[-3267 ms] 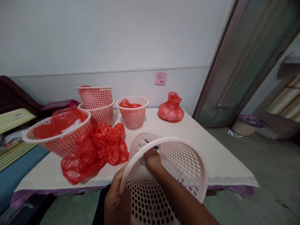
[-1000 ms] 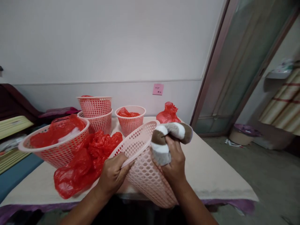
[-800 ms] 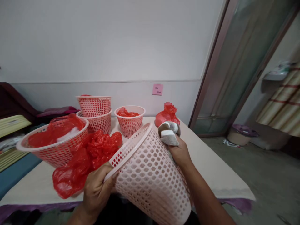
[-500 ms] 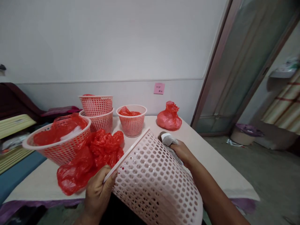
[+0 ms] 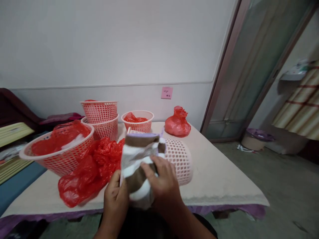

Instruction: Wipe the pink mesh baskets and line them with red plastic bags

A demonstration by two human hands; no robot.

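Note:
A pale pink perforated plastic basket [image 5: 178, 162] is tipped on its side in front of me, its base pointing right. A brown, white and grey cloth [image 5: 137, 166] covers much of its near side and rim. My left hand [image 5: 116, 199] is closed at the basket's left rim, by the cloth's edge. My right hand [image 5: 164, 182], slightly blurred, presses on the cloth with bent fingers and grips it against the basket. Left of the basket, a crumpled red plastic bag [image 5: 87, 179] lies on the table.
On the white-covered table [image 5: 219, 176] stand a large lined basket [image 5: 62, 159], two stacked baskets [image 5: 99, 113], another basket [image 5: 138, 126] and a tied red bag [image 5: 178, 122]. A pink note [image 5: 166, 93] is on the wall. A bin [image 5: 256, 139] stands on the floor at right.
The basket has turned and moved away from me, lower over the table. My right hand has brought the cloth from the far side to the near side, beside my left hand.

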